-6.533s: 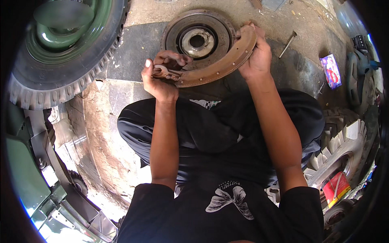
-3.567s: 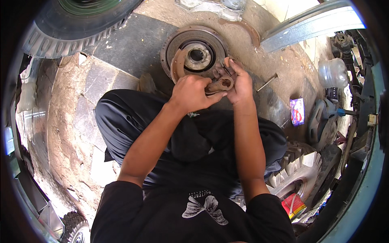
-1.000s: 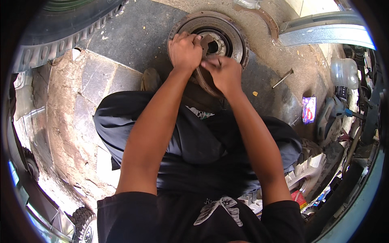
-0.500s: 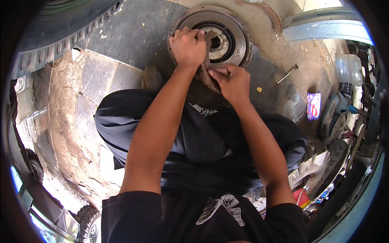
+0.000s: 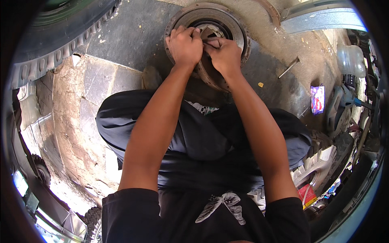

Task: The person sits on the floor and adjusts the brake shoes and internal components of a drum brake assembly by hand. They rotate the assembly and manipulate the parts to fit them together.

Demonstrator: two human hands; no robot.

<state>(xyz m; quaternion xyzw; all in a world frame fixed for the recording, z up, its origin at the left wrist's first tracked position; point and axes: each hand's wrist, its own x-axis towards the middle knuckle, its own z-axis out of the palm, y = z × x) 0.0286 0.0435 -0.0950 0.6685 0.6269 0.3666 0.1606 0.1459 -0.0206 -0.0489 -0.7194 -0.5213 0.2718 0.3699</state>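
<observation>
You're prob. hand-working the shoe (image 5: 208, 70), which lies across the drum's (image 5: 204, 13) near edge. Your L hand (image 5: 184, 45) is curled over the shoe's L side, gripping it; your R hand's (image 5: 223, 52) fingers bunch at its R side, can't tell if on anything. Arms reach fwd, backs of hands up. Next move prob. needs firm L hold.

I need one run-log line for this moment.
Left hand: at brown curved piece; Right hand: curled at same piece; Grip: partly hidden; Beneath: round metal drum; Nearby: metal rod
</observation>
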